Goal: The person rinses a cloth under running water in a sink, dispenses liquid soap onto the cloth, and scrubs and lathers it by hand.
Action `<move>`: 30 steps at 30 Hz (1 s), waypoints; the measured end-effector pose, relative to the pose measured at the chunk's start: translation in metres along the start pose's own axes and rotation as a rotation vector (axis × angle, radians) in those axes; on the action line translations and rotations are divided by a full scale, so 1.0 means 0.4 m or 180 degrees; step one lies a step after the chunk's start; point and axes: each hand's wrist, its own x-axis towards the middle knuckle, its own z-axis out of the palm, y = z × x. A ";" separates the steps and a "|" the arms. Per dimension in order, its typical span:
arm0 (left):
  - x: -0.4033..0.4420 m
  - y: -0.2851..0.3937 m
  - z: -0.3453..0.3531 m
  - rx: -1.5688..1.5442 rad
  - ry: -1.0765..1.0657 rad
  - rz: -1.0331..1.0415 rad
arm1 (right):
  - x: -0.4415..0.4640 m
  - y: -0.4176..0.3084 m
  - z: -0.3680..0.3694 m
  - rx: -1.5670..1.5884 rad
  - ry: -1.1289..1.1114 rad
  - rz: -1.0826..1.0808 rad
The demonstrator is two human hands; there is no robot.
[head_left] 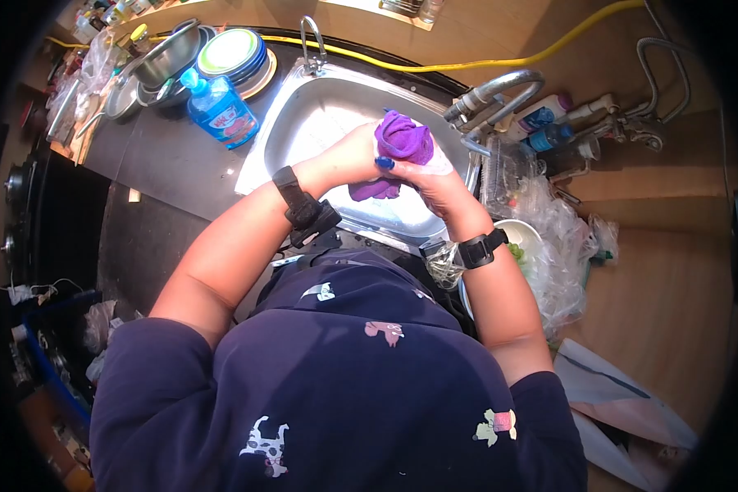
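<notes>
A bunched purple cloth (405, 139) is squeezed between my two hands, over the metal sink (280, 135). From the left, my left hand (361, 153) grips it, with most of its fingers hidden behind the cloth and the other hand. My right hand (436, 179) is wrapped around the lower part, its dark-blue thumbnail showing at the front. Whitish suds seem to cling to the skin beside the cloth. Some of the fabric hangs below the hands.
Left of the sink stand a blue soap bottle (221, 111), stacked plates (230, 53) and metal pans (168, 57). A curved faucet (508, 82) rises on the right, near plastic bags (562, 246) and a white bowl (518, 232). A yellow hose (467, 67) runs along the back.
</notes>
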 end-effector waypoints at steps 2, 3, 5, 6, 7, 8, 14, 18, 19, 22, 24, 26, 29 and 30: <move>0.002 -0.005 0.008 0.0286 0.0177 0.0228 | 0.004 0.007 -0.010 0.0431 0.0173 0.0097; 0.007 -0.003 0.003 0.0374 -0.0097 -0.0002 | 0.006 0.008 -0.011 0.0561 0.0258 0.0137; -0.006 -0.036 0.016 0.0588 0.0463 0.0233 | 0.007 0.006 -0.014 0.0732 0.0358 0.0157; -0.013 -0.044 0.019 0.0693 0.0741 0.0347 | 0.008 0.003 -0.012 0.0972 0.0418 0.0155; -0.009 -0.047 0.009 0.0572 0.0362 0.0175 | 0.011 -0.001 -0.010 0.1213 0.0481 0.0151; -0.010 -0.053 0.004 0.0467 0.0311 0.0125 | 0.012 -0.006 -0.008 0.1453 0.0545 0.0146; -0.012 -0.046 -0.011 -0.1588 -0.0453 -0.0887 | 0.015 -0.032 0.016 0.1693 0.0460 0.0271; -0.016 -0.009 -0.015 -0.2754 -0.0698 -0.1176 | 0.019 -0.040 0.023 0.0602 0.0339 -0.0269; -0.016 -0.005 -0.011 -0.2774 -0.0551 -0.1044 | 0.022 -0.041 0.017 0.0402 0.0238 -0.0324; -0.014 -0.026 -0.023 -0.2534 -0.0811 -0.1240 | 0.027 -0.064 0.014 -0.0107 -0.0013 -0.0408; -0.017 -0.021 -0.029 -0.1948 -0.0920 -0.1321 | 0.023 -0.091 0.030 -0.0664 -0.0131 -0.0594; -0.025 0.009 -0.024 -0.2060 -0.0586 -0.1405 | 0.028 -0.077 0.031 -0.0645 -0.0059 -0.0613; -0.023 -0.015 -0.014 -0.1826 -0.0662 -0.0981 | 0.036 -0.108 0.038 -0.0948 -0.0139 -0.0554; -0.019 0.020 -0.008 -0.1327 -0.0606 -0.1034 | 0.039 -0.097 0.036 -0.0762 -0.0040 -0.0485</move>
